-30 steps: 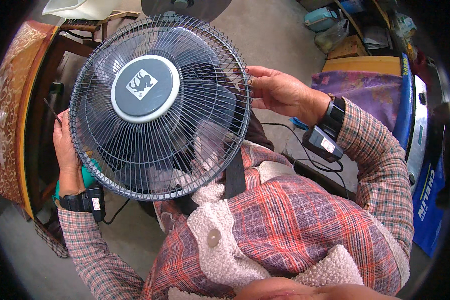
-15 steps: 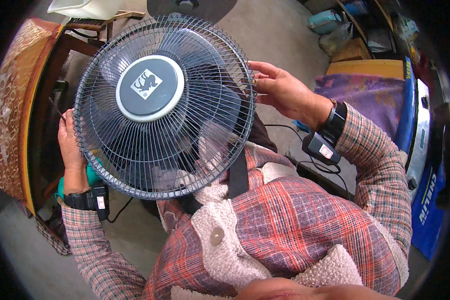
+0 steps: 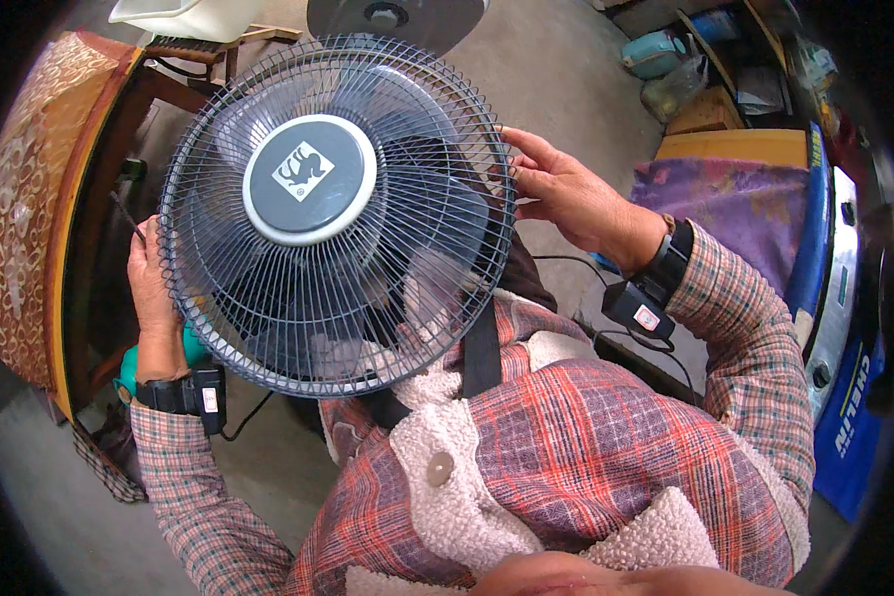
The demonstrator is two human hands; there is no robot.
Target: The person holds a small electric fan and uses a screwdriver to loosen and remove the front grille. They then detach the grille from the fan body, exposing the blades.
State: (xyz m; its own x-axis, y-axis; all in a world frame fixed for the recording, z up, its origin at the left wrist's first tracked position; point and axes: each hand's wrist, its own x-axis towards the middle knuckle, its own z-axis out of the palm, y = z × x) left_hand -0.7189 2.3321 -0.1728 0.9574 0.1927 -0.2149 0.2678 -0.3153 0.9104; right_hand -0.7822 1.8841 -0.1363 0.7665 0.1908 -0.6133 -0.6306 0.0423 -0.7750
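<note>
I have the fan point(image 3: 338, 214) before me, tilted face up above my lap, and the step in hand looks to be steadying it between both hands. My left hand point(image 3: 154, 288) is at the left rim of its wire guard point(image 3: 328, 388), a thin dark rod point(image 3: 128, 216) jutting up by the fingers; my right hand point(image 3: 596, 209) reaches the opposite rim, its fingers half bent with the tips at the wires. Part of each hold is hidden, so I can't tell whether either set of fingers is closed tight or just resting there. The next move, I judge, calls for even support on both sides, with no press on the wires. The guard itself is a kind of container: the blades point(image 3: 442, 204) sit inside it, behind the round hub cap point(image 3: 310, 179). Farther off, top left, a white tub point(image 3: 194, 18) stands on a wooden stool point(image 3: 212, 55); on the right, a clear plastic bag point(image 3: 673, 94) with indistinct contents lies just beside a cardboard box point(image 3: 705, 111).
</note>
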